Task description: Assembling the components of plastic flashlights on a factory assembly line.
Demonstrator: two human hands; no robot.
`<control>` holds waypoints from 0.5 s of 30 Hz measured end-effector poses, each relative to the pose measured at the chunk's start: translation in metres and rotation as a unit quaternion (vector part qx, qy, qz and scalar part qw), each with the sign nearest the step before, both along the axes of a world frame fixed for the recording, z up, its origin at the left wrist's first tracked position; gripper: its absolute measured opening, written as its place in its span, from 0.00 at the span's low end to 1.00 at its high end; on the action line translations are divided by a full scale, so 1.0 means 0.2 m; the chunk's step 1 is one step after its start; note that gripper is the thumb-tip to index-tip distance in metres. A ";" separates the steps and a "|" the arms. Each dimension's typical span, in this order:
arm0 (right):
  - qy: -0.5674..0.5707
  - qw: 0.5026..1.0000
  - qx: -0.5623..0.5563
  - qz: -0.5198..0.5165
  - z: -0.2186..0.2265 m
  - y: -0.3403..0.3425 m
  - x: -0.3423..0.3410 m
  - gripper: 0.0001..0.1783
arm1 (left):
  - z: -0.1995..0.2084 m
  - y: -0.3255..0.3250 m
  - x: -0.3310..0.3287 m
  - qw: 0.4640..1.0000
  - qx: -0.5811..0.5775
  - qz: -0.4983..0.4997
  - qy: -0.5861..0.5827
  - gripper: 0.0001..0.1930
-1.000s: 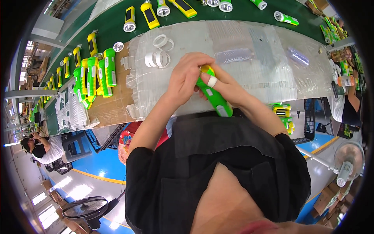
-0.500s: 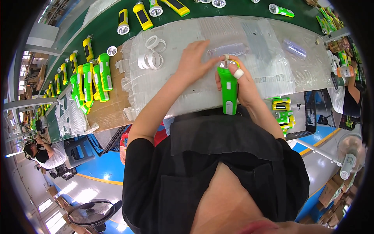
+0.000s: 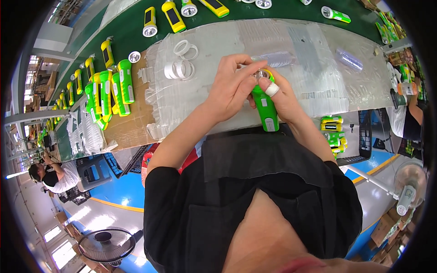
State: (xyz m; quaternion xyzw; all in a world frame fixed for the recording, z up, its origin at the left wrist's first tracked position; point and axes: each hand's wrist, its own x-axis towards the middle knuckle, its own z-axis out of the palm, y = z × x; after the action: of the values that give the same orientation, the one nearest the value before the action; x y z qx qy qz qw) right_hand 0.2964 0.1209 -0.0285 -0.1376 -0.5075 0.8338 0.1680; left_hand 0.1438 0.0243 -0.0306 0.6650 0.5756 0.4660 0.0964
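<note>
A green flashlight (image 3: 268,113) is upright in front of my body, its lamp head facing away from me. My right hand (image 3: 285,98) is closed around its upper part, the thumb, wrapped in white tape, pressing near the rim. My left hand (image 3: 230,86) has come against the lamp head, thumb and fingers pinched at its edge; whether a small part is between them is hidden. Beyond the hands lies a stack of clear discs (image 3: 277,59). Loose white rings (image 3: 181,69) rest on the plastic-covered board to the left.
Green and yellow flashlights (image 3: 105,93) are piled at the left, with several more along the green bench (image 3: 227,22). A second clear disc stack (image 3: 349,59) lies at the right. A black crate (image 3: 364,132) stands beside the bench at right. Co-workers sit at both sides.
My left hand has moved right and closed in from spread fingers to a pinch at the flashlight head. The flashlight has tilted slightly in my right hand. The view has shifted a little.
</note>
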 end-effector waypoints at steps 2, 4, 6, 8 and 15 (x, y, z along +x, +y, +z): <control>0.003 1.000 0.014 0.016 0.00 -0.02 -0.03 0.22 | 0.01 -0.03 -0.03 1.000 0.018 -0.002 0.012 0.22; 0.004 0.999 0.028 0.030 0.00 -0.03 -0.05 0.22 | 0.01 -0.05 -0.05 0.999 0.036 -0.006 0.021 0.22; 0.000 0.996 0.054 0.064 0.01 -0.03 -0.06 0.22 | 0.02 -0.08 -0.07 0.998 0.032 -0.020 0.049 0.22; 0.005 0.995 0.047 0.087 0.00 -0.04 -0.08 0.22 | 0.00 -0.08 -0.05 0.998 0.061 -0.020 0.018 0.20; 0.021 0.995 -0.016 0.093 -0.02 -0.11 -0.18 0.22 | -0.03 -0.10 -0.11 0.990 0.137 0.016 0.040 0.17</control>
State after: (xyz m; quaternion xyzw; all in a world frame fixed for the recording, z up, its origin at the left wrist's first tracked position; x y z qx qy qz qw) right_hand 0.2602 0.0996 -0.0332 -0.0749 -0.5010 0.8566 0.0979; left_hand 0.1216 0.0036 -0.0372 0.6812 0.5201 0.5146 -0.0260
